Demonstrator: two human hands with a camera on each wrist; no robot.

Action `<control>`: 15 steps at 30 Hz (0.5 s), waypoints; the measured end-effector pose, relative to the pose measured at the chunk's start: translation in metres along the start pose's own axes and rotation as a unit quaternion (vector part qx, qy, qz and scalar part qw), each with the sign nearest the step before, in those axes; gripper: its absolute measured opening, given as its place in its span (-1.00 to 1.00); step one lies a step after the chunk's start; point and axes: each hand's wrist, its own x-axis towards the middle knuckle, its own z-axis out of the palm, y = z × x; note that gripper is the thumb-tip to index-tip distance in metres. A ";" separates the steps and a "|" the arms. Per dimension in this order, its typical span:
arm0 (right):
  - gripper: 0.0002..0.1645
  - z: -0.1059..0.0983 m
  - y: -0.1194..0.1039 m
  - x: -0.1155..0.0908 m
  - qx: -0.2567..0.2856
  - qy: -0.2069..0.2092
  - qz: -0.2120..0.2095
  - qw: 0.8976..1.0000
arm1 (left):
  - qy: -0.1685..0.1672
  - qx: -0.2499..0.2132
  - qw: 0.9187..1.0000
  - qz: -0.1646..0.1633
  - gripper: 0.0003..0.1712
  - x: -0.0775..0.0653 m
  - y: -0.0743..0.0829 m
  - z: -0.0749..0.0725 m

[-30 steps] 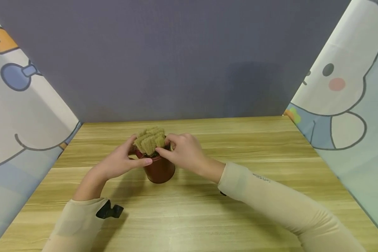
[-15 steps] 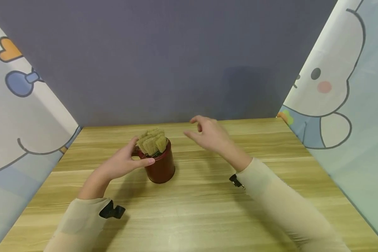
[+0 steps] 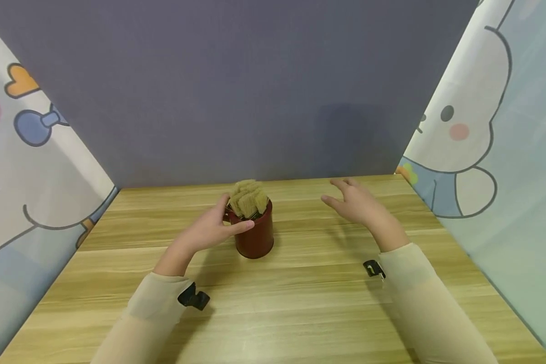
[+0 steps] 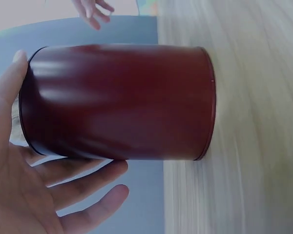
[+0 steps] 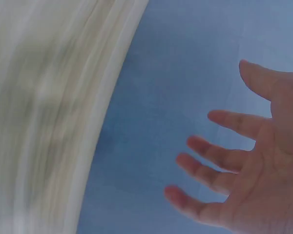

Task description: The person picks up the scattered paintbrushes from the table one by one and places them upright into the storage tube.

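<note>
A dark red cylindrical cup [image 3: 256, 236] stands upright on the wooden table, with what looks like part of a handle at its left. Tan, bristly tufts [image 3: 247, 198] on thin dark stems fill its mouth and rise above the rim. My left hand [image 3: 208, 227] holds the cup near the top, thumb across the near side of the rim and fingers behind. In the left wrist view the cup [image 4: 119, 102] lies between thumb and fingers. Off to the right, my right hand [image 3: 356, 203] hovers over the table, holding nothing. Its fingers [image 5: 210, 173] are spread and loosely bent.
The wood-grain table [image 3: 273, 313] ends at a dark grey-blue back panel [image 3: 255, 91]. Cartoon-printed cloths flank it, left [image 3: 50, 177] and right [image 3: 505, 242]. Dark clips [image 3: 193, 297] sit at both cuffs.
My right hand has left the tufts and drawn away to the right, its fingers opening. My left hand has shifted the cup to the right with the tufts in it.
</note>
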 end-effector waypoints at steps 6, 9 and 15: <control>-0.03 0.004 0.015 -0.002 -0.032 -0.004 0.024 0.999 | -0.001 -0.006 0.999 0.033 0.13 0.009 -0.001 0.003; -0.04 0.007 0.024 -0.003 -0.031 -0.010 0.037 0.999 | 0.028 0.000 0.998 0.063 -0.09 0.009 -0.008 -0.005; 0.07 0.012 0.039 -0.007 -0.014 -0.009 0.057 0.998 | 0.094 0.133 0.987 -0.005 -0.14 0.005 -0.022 -0.019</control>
